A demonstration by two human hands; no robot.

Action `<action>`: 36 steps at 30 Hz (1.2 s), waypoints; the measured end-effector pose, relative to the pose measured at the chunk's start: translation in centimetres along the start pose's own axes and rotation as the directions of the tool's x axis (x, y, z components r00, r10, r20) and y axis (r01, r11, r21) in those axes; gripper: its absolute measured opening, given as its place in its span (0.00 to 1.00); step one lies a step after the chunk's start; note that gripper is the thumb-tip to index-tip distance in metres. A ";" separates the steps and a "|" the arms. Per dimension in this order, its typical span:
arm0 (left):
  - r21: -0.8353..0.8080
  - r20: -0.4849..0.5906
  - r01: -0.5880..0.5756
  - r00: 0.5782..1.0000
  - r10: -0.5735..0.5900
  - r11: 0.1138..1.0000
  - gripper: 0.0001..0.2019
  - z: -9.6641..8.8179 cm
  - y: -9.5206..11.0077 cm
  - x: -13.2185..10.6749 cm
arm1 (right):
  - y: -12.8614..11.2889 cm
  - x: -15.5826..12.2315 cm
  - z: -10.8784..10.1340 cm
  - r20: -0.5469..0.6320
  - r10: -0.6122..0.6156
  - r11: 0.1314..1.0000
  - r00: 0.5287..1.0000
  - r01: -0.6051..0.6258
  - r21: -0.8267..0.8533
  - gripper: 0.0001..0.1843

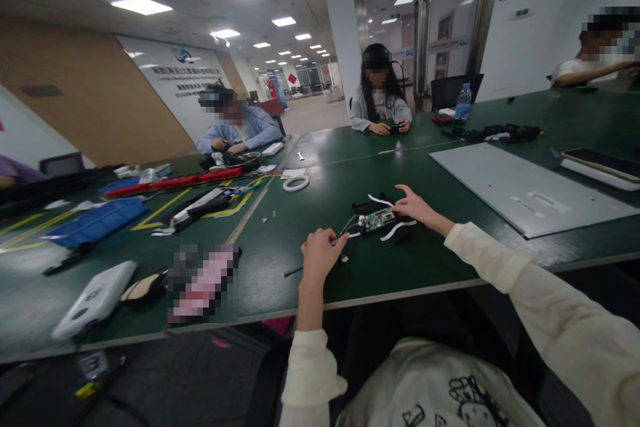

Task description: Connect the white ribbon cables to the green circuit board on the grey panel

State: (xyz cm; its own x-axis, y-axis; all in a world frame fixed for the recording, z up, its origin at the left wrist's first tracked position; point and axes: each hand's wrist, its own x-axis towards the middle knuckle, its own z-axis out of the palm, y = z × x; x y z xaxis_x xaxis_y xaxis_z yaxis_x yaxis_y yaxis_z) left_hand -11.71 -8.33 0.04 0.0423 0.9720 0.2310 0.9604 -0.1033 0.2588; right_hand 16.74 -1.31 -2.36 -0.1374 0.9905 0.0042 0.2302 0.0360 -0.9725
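You had one circuit board between your hands, its cables running off at nine o'clock. Your left hand was curled narrow by those cables; whether it gripped them, I couldn't tell. Your right hand, index finger spread out, was at the board's three o'clock end, its hold unclear. Two white strips crowded the board at twelve and four. Around it sat one grey panel at three, one bottle at one, one wrench and one white ring at ten, and one blue tray at nine.
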 end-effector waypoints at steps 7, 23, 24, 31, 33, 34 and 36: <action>-0.111 0.003 -0.101 0.995 0.102 0.989 0.13 0.4 -0.3 0.2 | -0.2 -0.3 -0.8 -0.099 -0.216 0.857 0.971 0.140 -0.496 0.40; -0.494 -0.074 -0.186 0.982 0.172 0.849 0.08 -2.8 1.0 1.0 | -8.1 -3.3 4.6 0.349 -0.531 0.762 0.772 0.616 -0.201 0.16; -0.482 -0.073 -0.213 0.976 0.204 0.850 0.08 -3.0 1.1 1.2 | -8.3 -3.1 5.1 0.388 -0.510 0.765 0.768 0.611 -0.205 0.15; -0.483 -0.119 -0.298 0.954 0.276 0.823 0.10 -4.2 2.0 4.5 | -7.5 -0.5 6.5 0.297 -0.392 0.902 0.870 0.427 -0.059 0.10; -0.485 -0.195 -0.237 0.968 0.160 0.842 0.12 -3.6 2.2 6.1 | -7.7 0.1 6.3 0.199 -0.361 0.933 0.911 0.354 0.071 0.12; -0.466 -0.233 -0.198 0.968 0.096 0.862 0.12 -3.1 2.4 7.0 | -8.0 0.2 6.4 0.150 -0.341 0.937 0.928 0.323 0.135 0.12; -0.416 -0.260 -0.135 0.965 0.024 0.899 0.11 -1.7 2.7 8.7 | -8.4 0.4 6.7 0.095 -0.313 0.930 0.945 0.285 0.231 0.15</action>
State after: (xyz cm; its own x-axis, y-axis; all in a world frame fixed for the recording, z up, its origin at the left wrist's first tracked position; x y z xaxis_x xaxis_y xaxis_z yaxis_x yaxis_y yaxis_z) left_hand -9.17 -0.51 4.34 -0.0074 0.8810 0.4730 0.7436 -0.3114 0.5916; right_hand 8.35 -2.07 4.23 -0.2934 0.9122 0.2862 -0.0479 0.2849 -0.9573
